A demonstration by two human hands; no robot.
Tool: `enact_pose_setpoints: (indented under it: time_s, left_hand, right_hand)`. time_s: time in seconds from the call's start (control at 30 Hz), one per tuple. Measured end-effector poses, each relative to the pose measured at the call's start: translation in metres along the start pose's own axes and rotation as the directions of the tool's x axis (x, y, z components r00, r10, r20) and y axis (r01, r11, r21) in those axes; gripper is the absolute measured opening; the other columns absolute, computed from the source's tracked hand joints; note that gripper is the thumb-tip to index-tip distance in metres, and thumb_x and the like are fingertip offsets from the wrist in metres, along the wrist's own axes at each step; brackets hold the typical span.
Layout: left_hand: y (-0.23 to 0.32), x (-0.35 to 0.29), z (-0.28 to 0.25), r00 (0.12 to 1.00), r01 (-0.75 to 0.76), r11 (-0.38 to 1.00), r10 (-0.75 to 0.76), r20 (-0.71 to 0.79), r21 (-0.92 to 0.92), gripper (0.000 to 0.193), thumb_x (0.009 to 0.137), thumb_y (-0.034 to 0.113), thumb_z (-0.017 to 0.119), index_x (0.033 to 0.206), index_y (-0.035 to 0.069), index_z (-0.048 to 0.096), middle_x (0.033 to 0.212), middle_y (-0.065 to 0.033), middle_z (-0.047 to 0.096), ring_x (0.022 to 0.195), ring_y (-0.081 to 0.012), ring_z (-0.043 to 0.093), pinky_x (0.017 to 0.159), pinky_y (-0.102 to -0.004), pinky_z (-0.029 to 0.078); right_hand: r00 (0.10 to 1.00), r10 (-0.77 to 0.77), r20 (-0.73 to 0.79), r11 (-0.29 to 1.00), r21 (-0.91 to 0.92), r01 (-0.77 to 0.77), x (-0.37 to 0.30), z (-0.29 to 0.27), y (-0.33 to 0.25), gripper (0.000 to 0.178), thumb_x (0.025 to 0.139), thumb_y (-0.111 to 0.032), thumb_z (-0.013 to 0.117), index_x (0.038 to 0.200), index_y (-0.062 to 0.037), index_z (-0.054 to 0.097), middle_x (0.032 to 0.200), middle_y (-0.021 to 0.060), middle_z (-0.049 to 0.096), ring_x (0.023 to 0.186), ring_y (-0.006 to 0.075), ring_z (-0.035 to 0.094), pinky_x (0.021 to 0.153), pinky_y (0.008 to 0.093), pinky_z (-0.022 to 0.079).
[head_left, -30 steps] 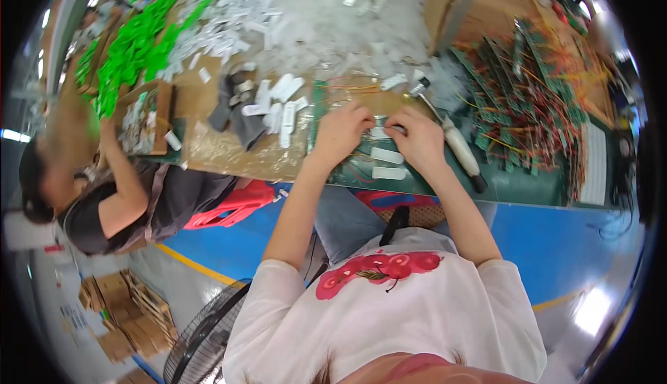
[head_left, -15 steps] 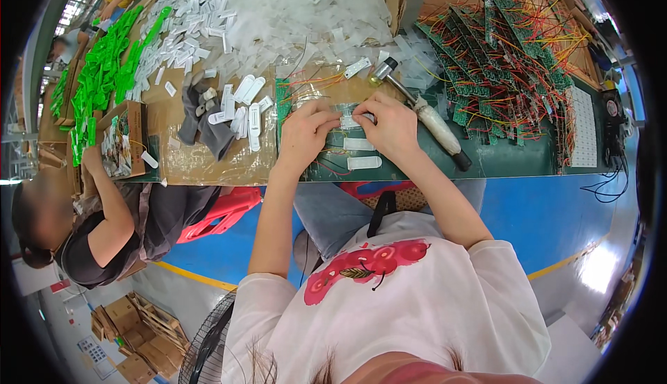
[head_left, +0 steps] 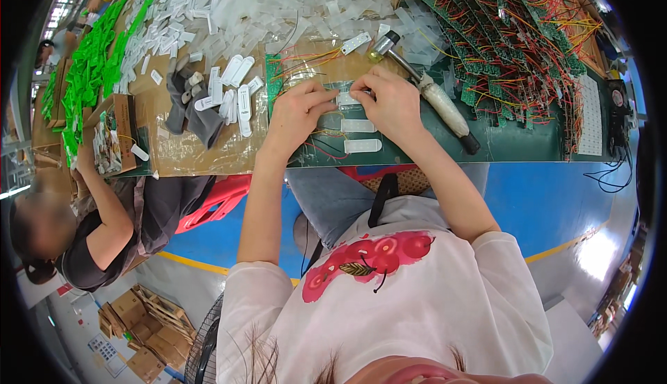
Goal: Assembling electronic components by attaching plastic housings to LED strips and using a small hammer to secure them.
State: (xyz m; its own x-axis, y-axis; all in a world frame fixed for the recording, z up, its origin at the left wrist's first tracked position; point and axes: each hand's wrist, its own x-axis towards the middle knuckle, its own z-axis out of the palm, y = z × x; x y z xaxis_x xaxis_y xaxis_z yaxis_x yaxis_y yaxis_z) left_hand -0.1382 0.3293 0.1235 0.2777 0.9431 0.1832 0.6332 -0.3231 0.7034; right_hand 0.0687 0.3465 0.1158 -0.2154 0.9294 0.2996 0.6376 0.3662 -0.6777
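Observation:
My left hand (head_left: 299, 112) has its thumb and fingers pinched together at the left end of a small translucent plastic piece (head_left: 344, 98). At its other end, the fingers of my right hand (head_left: 389, 106) close on the piece; the fingertips partly hide it. Just nearer to me lie two white oblong plastic covers (head_left: 358, 126), one below the other, with thin red and yellow wires (head_left: 325, 134) beside them. A hammer (head_left: 441, 106) with a wrapped handle rests right of my right hand. Beyond my fingers sits a single white cover (head_left: 356, 43).
Green circuit boards (head_left: 479, 51) with red and yellow wires are heaped at right. Translucent plastic pieces (head_left: 306, 2) pile up at the back. White covers (head_left: 240, 99) and a grey glove (head_left: 191, 106) lie left. A co-worker (head_left: 97, 224) sits far left by green parts (head_left: 97, 71).
The view has shifted slightly, so the table sits a little higher in the picture. Both hands stay pinched at the small plastic piece, with only slight finger movement.

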Motion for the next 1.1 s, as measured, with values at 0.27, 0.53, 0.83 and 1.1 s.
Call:
enact_pose_setpoints:
  time_s: [0.27, 0.53, 0.83, 1.1]
  left_hand:
    - [-0.002, 0.000, -0.001, 0.999, -0.032, 0.999, 0.032, 0.019, -0.013, 0.028, 0.080, 0.006, 0.077, 0.108, 0.007, 0.076, 0.090, -0.0074, 0.066, 0.080, -0.0232, 0.065, 0.073, -0.0336, 0.052]
    - [0.001, 0.001, 0.001, 0.999, -0.033, 0.999, 0.033, 0.005, -0.011, 0.027, 0.079, 0.010, 0.078, 0.105, 0.008, 0.077, 0.089, -0.0075, 0.065, 0.079, -0.0258, 0.065, 0.072, -0.0356, 0.052]
    - [0.009, 0.001, -0.001, 1.000, 0.009, 1.000, -0.009, -0.010, 0.012, 0.024, 0.079, 0.013, 0.079, 0.103, 0.008, 0.076, 0.090, -0.0074, 0.066, 0.079, -0.0258, 0.067, 0.071, -0.0358, 0.054]
    - [0.009, -0.003, 0.002, 0.998, -0.040, 0.999, 0.041, -0.046, 0.022, 0.019, 0.080, 0.010, 0.076, 0.099, 0.008, 0.074, 0.090, -0.0083, 0.065, 0.079, -0.0303, 0.066, 0.071, -0.0389, 0.055]
  right_hand:
    - [1.000, 0.026, -0.011, 0.999, 0.026, -0.026, -0.004, 0.001, 0.000, 0.007, 0.079, -0.018, 0.077, 0.081, -0.0129, 0.072, 0.082, 0.0030, 0.063, 0.079, 0.0260, 0.067, 0.067, 0.0393, 0.052]
    - [0.999, 0.001, -0.032, 1.000, 0.005, -0.001, -0.003, 0.002, 0.001, 0.007, 0.080, -0.016, 0.077, 0.083, -0.0112, 0.072, 0.080, 0.0022, 0.062, 0.072, 0.0214, 0.066, 0.063, 0.0355, 0.051]
    - [1.000, 0.014, -0.015, 1.000, -0.002, -0.014, 0.000, 0.000, -0.001, 0.008, 0.079, -0.017, 0.077, 0.081, -0.0122, 0.071, 0.082, 0.0022, 0.062, 0.077, 0.0247, 0.066, 0.065, 0.0385, 0.052]
    - [0.992, -0.089, 0.092, 0.987, -0.123, 0.100, 0.006, -0.012, -0.007, 0.006, 0.081, -0.020, 0.074, 0.083, -0.0144, 0.074, 0.086, 0.0035, 0.065, 0.081, 0.0266, 0.068, 0.067, 0.0387, 0.054]
